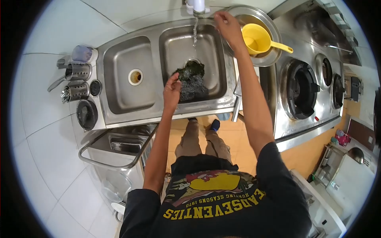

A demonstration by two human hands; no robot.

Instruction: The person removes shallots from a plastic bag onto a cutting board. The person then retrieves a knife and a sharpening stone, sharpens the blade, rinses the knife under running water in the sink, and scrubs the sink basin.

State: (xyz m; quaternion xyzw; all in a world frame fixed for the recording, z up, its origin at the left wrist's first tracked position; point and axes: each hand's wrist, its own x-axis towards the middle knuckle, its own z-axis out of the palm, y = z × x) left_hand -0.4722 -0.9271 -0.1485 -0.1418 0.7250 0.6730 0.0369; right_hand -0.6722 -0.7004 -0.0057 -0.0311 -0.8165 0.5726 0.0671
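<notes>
My left hand (172,90) is over the front left part of the right sink basin (216,59), its fingers closed at the edge of a dark mesh-like scrubber or cloth (193,81). That dark thing lies in the basin around the drain. Water (195,32) runs from the white tap (197,6) into the basin. My right hand (228,27) is raised at the basin's back right corner, beside the tap, with its fingers curled; whatever they may hold is too small to tell.
A yellow dipper (257,39) rests in a metal bowl (274,29) right of the sink. Farther right is a stove with burners (300,89). The left basin (129,93) has an open drain. Metal utensil holders (78,72) stand at the far left.
</notes>
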